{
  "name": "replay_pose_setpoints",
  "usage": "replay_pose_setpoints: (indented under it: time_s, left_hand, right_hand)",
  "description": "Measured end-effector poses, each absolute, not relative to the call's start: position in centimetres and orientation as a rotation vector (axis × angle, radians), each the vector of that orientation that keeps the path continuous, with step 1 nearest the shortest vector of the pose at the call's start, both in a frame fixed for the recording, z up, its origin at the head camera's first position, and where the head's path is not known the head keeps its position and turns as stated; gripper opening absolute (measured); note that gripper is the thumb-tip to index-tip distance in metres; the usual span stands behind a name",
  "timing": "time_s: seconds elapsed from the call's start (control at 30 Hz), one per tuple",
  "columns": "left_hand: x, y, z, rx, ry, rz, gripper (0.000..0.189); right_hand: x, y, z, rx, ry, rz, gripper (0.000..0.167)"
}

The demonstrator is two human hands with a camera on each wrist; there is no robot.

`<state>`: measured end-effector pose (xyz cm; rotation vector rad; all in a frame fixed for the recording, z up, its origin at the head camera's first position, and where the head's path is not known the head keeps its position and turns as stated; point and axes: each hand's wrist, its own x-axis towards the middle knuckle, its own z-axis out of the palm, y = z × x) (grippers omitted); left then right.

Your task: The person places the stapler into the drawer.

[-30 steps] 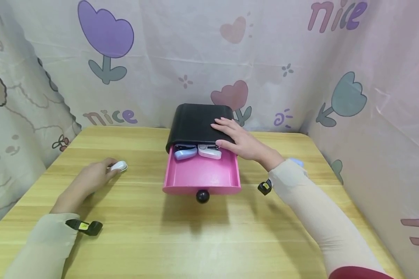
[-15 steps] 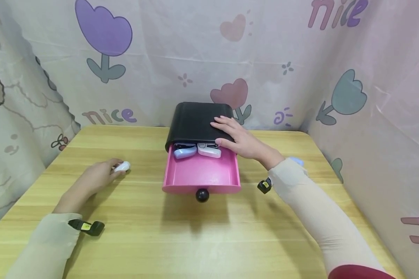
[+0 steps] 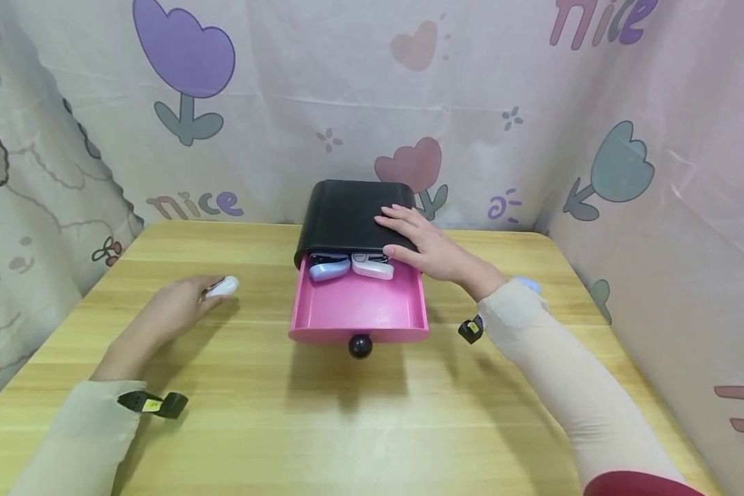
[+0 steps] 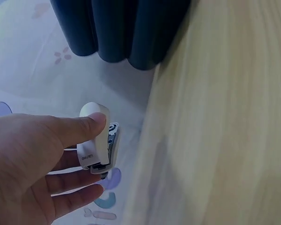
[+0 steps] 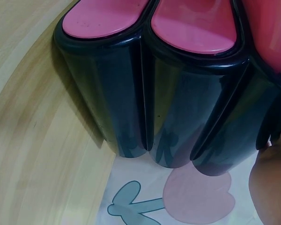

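Note:
My left hand pinches a small white stapler over the left side of the table. In the left wrist view the thumb presses one side of this stapler, with the fingers behind it. My right hand rests with spread fingers on top of a black drawer cabinet. Its pink top drawer is pulled out. At the drawer's back lie a light blue stapler and a pinkish-white stapler, side by side. Only an edge of the right hand shows in the right wrist view.
A black round knob sticks out from the drawer front. Partly behind the right sleeve, a light blue object lies on the wooden table. Lower pink drawers sit pushed into the cabinet. A printed curtain hangs behind and beside the table.
My left hand has moved slightly right with the white stapler, whose tilt has changed. The right hand stays on the cabinet, and the drawer has not moved.

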<state>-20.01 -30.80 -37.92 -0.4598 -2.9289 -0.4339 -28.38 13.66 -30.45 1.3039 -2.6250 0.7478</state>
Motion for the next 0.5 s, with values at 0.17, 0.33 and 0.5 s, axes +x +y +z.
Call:
replay_pose_setpoints:
  time_s: [0.17,0.33,0.5]
  left_hand:
    - [-19.3,-29.9,-36.8,-0.452,-2.907,-0.451,0.047]
    - [-18.7,-28.9,-35.9,-0.469,-2.87,-0.471,0.046]
    - [-18.0,-28.1,-35.1,-0.511,-2.819,-0.479,0.046]
  right_hand:
    - [-28.3,13.7,-30.4,1.301,-2.634,0.749,0.06]
    - [-28.3,13.7,-30.4,1.304,-2.636,0.745,0.06]
    - [-28.3,13.7,-30.5,1.305,-2.639,0.739,0.059]
